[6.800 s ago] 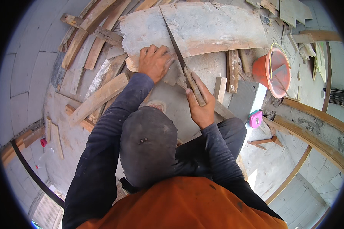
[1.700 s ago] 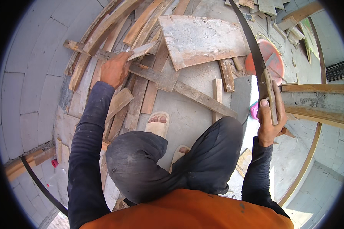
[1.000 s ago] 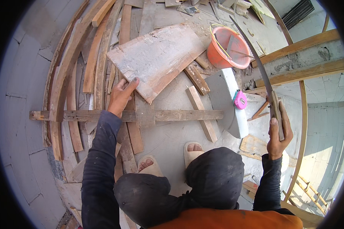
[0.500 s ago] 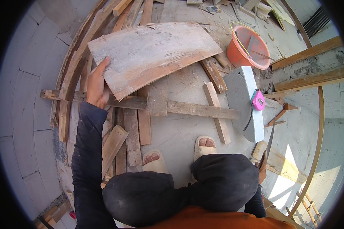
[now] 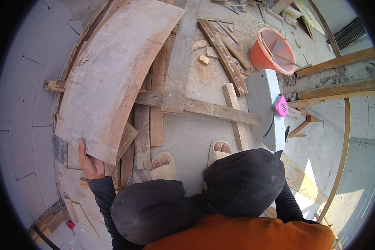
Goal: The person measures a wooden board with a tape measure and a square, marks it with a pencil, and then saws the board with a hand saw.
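My left hand (image 5: 90, 161) is closed on the near corner of a wide, weathered plywood board (image 5: 112, 62), thumb along its edge and the other fingers partly hidden beneath. The board lies slanting over a heap of timber at the left, its far end running toward the top. My right forearm in a dark sleeve (image 5: 288, 206) passes behind my right knee, which hides the right hand. Beyond that knee shows a small dark piece of a blade (image 5: 286, 133). A pink tape measure (image 5: 280, 106) rests against a pale block (image 5: 272, 112).
Under the board lie several planks, with a long batten (image 5: 221, 111) crossing them. A short timber (image 5: 236, 118) lies before the block. An orange bucket (image 5: 258, 54) holding tools stands at the far right, near a timber-edged concrete beam (image 5: 337, 77). A block wall (image 5: 25, 104) rises at the left.
My left hand has drawn back toward me, and the board has swung from lying crosswise to pointing away on the left. My right hand, earlier holding a saw, has gone behind the knee.
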The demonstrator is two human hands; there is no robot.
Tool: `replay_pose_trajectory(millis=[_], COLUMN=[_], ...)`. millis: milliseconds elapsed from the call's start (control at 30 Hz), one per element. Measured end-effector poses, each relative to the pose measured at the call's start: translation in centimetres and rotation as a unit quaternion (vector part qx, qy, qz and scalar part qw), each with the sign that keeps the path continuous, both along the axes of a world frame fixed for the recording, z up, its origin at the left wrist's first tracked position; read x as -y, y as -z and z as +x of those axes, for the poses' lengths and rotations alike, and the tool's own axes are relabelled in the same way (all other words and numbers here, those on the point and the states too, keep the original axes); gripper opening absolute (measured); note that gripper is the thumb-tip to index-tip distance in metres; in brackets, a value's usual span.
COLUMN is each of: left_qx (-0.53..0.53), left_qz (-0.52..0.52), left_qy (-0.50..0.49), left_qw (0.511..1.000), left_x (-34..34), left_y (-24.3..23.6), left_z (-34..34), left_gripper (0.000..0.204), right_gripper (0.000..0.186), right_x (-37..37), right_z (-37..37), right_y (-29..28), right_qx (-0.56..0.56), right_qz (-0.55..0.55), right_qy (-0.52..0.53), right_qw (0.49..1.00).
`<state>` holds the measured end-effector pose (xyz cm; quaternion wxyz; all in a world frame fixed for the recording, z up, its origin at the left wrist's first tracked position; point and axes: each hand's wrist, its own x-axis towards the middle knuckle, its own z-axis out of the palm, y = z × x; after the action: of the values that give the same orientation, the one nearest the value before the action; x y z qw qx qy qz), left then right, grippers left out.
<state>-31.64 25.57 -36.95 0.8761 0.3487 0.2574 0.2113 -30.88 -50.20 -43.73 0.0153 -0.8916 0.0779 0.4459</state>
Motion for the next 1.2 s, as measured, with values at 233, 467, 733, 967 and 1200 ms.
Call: replay_pose_trajectory(millis=[233, 467, 733, 967, 1200], left_qx=[-0.040, -0.066, -0.075, -0.100, -0.093], left_qz=[0.017, 0.049, 0.075, 0.139, 0.062], left_qy=[-0.101, -0.123, -0.147, -0.222, -0.203], left_qw=[0.994, 0.989, 0.984, 0.960, 0.973], left_x=[-3.4, -4.2, -5.3, -5.3, -2.9], left_y=[-0.2, -1.4, -1.9, -1.9, 0.2], left_z=[-1.7, 0.3, -1.0, -3.2, -5.5], left_gripper=[0.061, 0.067, 0.072, 0.075, 0.072], right_gripper=[0.055, 0.082, 0.063, 0.057, 0.086], right_x=[-13.9, -21.1, -15.2, -18.8, -22.5], right_z=[11.8, 17.6, 24.1, 33.6, 41.1], right_y=[-3.6, -2.6, -2.6, 2.8, 6.2], right_qx=[0.278, 0.338, 0.328, 0.394, 0.298], right_qz=[0.186, 0.104, 0.346, 0.204, 0.086], right_qy=[0.048, -0.105, 0.173, 0.026, 0.013], right_qw=[0.941, 0.929, 0.862, 0.896, 0.950])
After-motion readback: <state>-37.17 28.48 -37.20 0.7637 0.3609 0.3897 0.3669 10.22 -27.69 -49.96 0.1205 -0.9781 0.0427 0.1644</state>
